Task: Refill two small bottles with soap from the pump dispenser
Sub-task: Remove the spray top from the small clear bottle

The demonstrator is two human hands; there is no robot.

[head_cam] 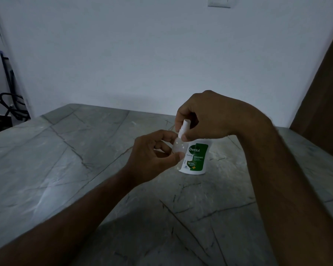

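Head view: the grey marbled counter (85, 160) runs from the near edge of the picture back to a pale wall (142, 54). Its far edge meets the wall, and its far-left corner is rounded. Bare counter lies wide to the left of the hands and in front of them, and a narrower strip lies to the right. A brown wooden panel (323, 93) stands at the right side. Dark cables (12, 106) lie beyond the left edge of the counter. A wall switch plate (219, 1) sits at the top.

One small clear bottle (179, 145) is held above the counter, upright with a slight tilt. The left hand (154, 156) holds its body, fingers and thumb curled round it, this grip clamped from the left side. The right hand (206, 120) comes from above, its thumb and fingers pinching the white spray cap (185, 126) on the bottle neck, this grip closed on the cap.

One white and green Dettol soap bottle (197, 160) stands on the counter directly behind the small bottle, below the right hand. Its top is hidden by the hands.

Count: one small bottle, one cap, one soap bottle, two hands.
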